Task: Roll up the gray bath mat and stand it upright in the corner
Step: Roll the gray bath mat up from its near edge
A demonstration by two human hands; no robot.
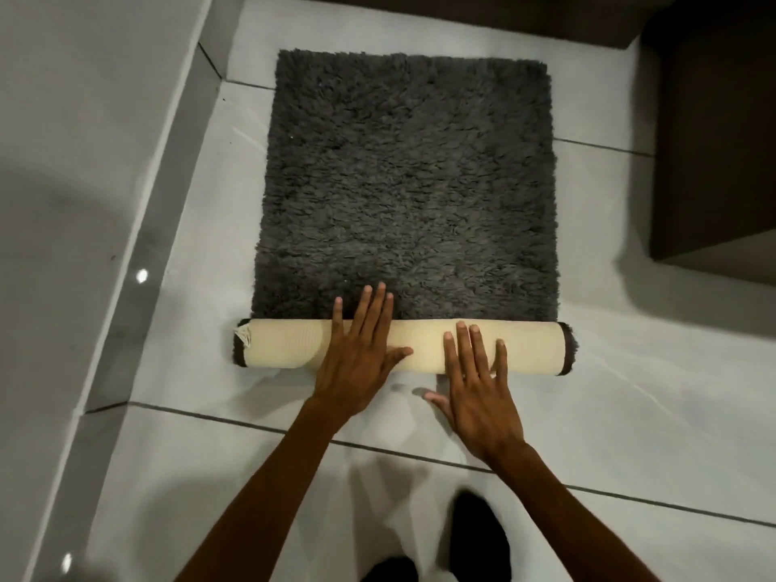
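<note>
The gray shaggy bath mat (409, 182) lies flat on the light tiled floor. Its near end is rolled into a cylinder (285, 344) that shows the cream backing, with dark pile at both ends. My left hand (357, 354) rests flat on top of the roll, left of its middle, fingers spread and reaching onto the pile. My right hand (474, 388) lies flat on the roll to the right of the middle, thumb down on the floor side. Neither hand grips anything.
A gray tiled wall (84, 182) runs along the left, with a glossy skirting (138, 266) at its foot. A dark cabinet block (714, 140) stands at the right and a dark base (462, 14) closes the far end. A black shoe (478, 535) shows below.
</note>
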